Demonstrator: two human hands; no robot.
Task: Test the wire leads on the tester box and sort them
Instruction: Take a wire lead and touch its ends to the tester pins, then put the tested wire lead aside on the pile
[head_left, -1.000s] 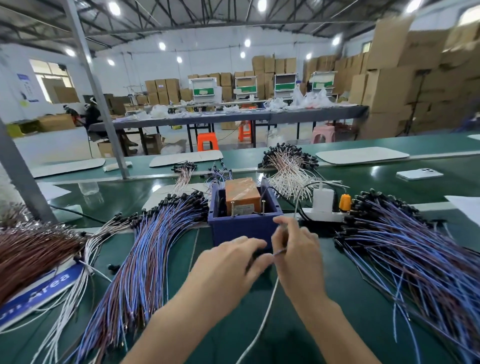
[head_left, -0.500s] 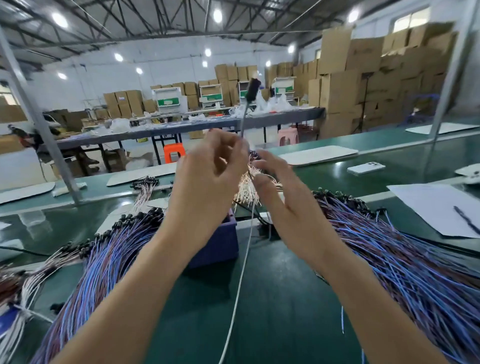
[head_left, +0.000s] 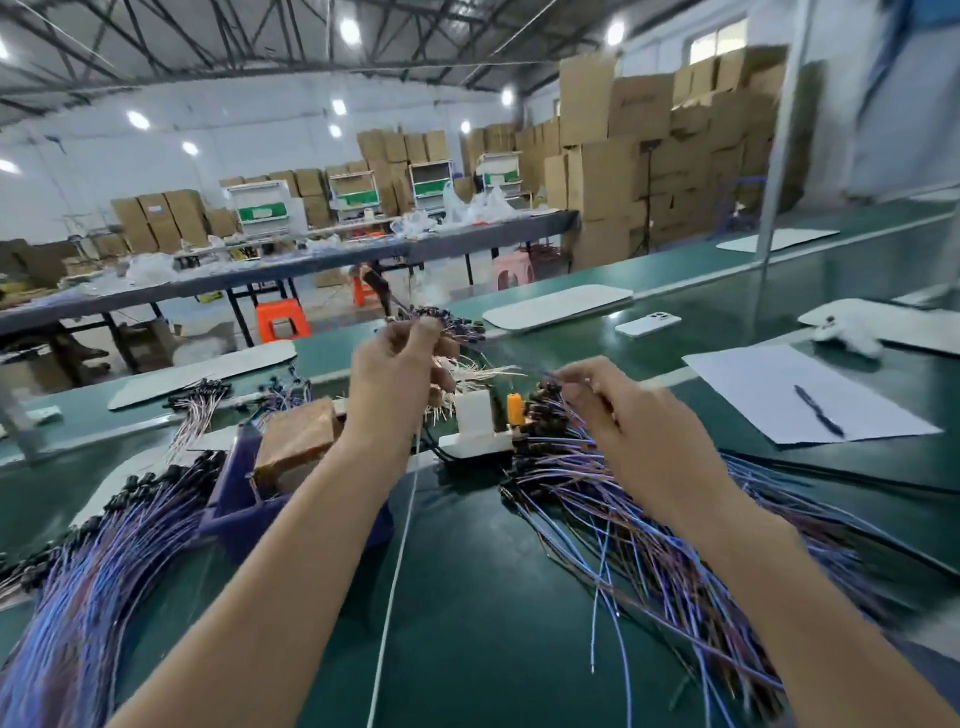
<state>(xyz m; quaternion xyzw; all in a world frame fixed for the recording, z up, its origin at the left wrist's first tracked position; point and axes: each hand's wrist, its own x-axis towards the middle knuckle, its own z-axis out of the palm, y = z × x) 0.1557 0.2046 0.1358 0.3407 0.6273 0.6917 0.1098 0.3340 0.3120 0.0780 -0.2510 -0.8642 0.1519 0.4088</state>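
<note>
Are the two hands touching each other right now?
Apart. The head view shows a clear gap between the left hand and the right hand, with pale leads visible through it.

Between our arms (head_left: 291, 561) the table (head_left: 483, 597) lies bare toward 6 o'clock, crossed only by the white lead (head_left: 400, 545) hanging from our left hand (head_left: 400, 374). The left pile (head_left: 104, 571) closes 8 o'clock; the right pile (head_left: 613, 519) closes 4 o'clock, stray ends reaching into the lane. The bin (head_left: 234, 493) blocks 10 o'clock, the power strip (head_left: 467, 444) 12 o'clock. A blue lead (head_left: 519, 362) pinched in our right hand (head_left: 618, 400) spans the gap above it. Bare table shows at 2 o'clock, between paper (head_left: 753, 384) and phone (head_left: 647, 325).
</note>
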